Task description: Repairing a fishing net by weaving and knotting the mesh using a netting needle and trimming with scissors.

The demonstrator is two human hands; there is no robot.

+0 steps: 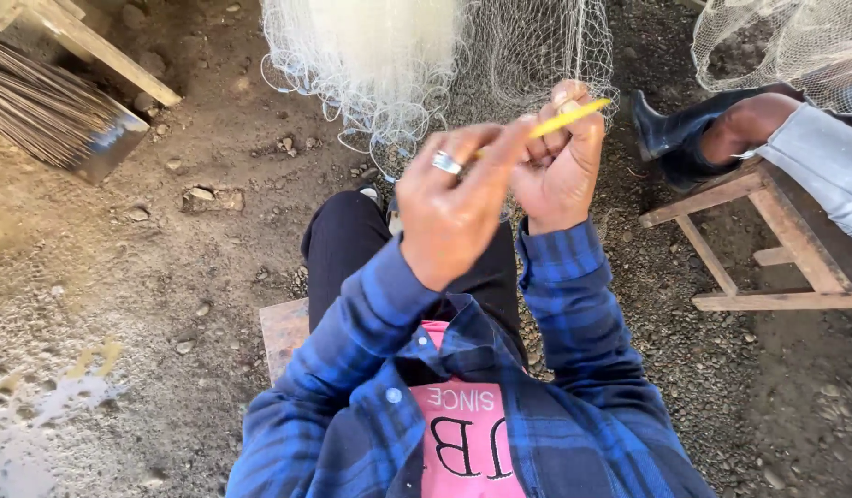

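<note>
I sit on a low wooden stool (283, 334), looking down at my blue plaid sleeves. My right hand (560, 161) is closed around a thin yellow netting needle (573, 114) that sticks out to the right. My left hand (454, 198), with a silver ring on one finger, pinches at the needle's near end and strands of net. A pale fishing net (380, 55) hangs in front of both hands and bunches on the dirt ground.
Another person's dark boot (670, 129) and grey sleeve (827, 157) rest on a wooden stool (767, 231) at the right, under more netting (795, 37). A bundle of thin sticks (48, 111) and a plank (103, 51) lie at top left. Small stones dot the ground.
</note>
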